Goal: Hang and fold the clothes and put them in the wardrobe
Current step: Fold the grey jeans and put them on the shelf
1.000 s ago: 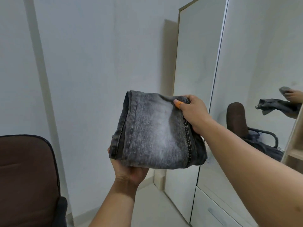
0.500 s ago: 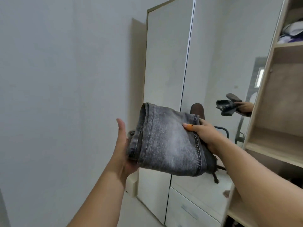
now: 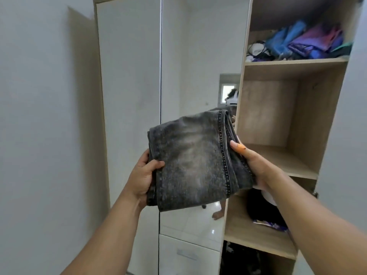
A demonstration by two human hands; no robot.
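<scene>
Since 0.5 s ago the left hand [image 3: 142, 178] has closed onto the folded jeans [image 3: 195, 161], now level before the open wardrobe [image 3: 294, 124]. The right hand [image 3: 253, 165] grips the other edge. Stowing step: next, slide them onto the bare middle shelf [image 3: 286, 158].

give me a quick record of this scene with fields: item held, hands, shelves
item held: folded grey jeans, in front of the open wardrobe
left hand: grips the jeans' left edge, thumb on top
right hand: holds the right edge, along the stitched seam
middle shelf: bare, level with the jeans
top shelf: blue and purple clothes
lower shelf: dark items, partly hidden
</scene>
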